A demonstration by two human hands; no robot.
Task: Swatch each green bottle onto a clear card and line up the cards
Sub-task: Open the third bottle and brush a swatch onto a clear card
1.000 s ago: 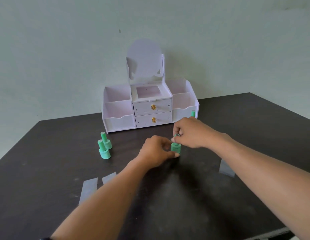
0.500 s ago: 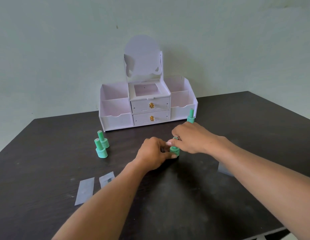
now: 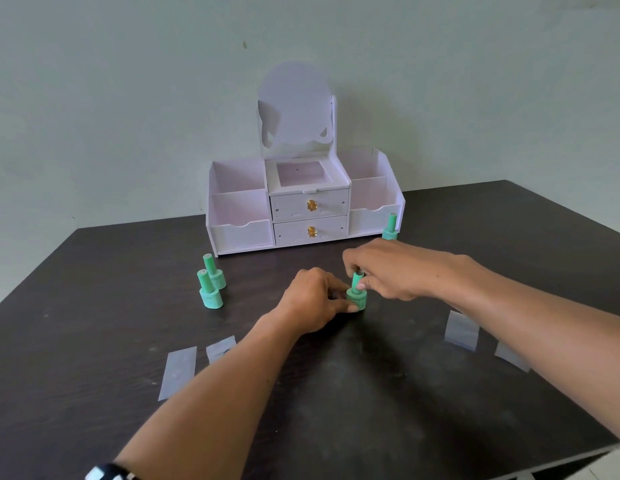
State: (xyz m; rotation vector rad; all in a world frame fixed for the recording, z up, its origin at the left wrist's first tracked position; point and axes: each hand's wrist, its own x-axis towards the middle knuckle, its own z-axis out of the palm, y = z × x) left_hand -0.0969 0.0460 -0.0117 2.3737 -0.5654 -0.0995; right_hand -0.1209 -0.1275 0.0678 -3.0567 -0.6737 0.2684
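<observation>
A green bottle [image 3: 357, 298] stands upright on the dark table [image 3: 336, 410] at the centre. My left hand [image 3: 315, 299] grips its round base. My right hand [image 3: 395, 268] pinches its tall cap from above. Two more green bottles [image 3: 211, 289] stand together to the left. Another green bottle [image 3: 390, 227] stands by the organiser's right end. Two clear cards [image 3: 178, 370] lie side by side at the front left. Two other clear cards [image 3: 461, 330] lie at the right, partly hidden by my right forearm.
A pale pink organiser [image 3: 305, 202] with two gold-knobbed drawers, side bins and a mirror panel stands at the back against the wall. The table's front right corner [image 3: 606, 459] and right edge are close to my right arm.
Both hands have stayed on the centre bottle. My right fingers have shifted up on the cap, so more of the green cap shows. The camera has tilted slightly.
</observation>
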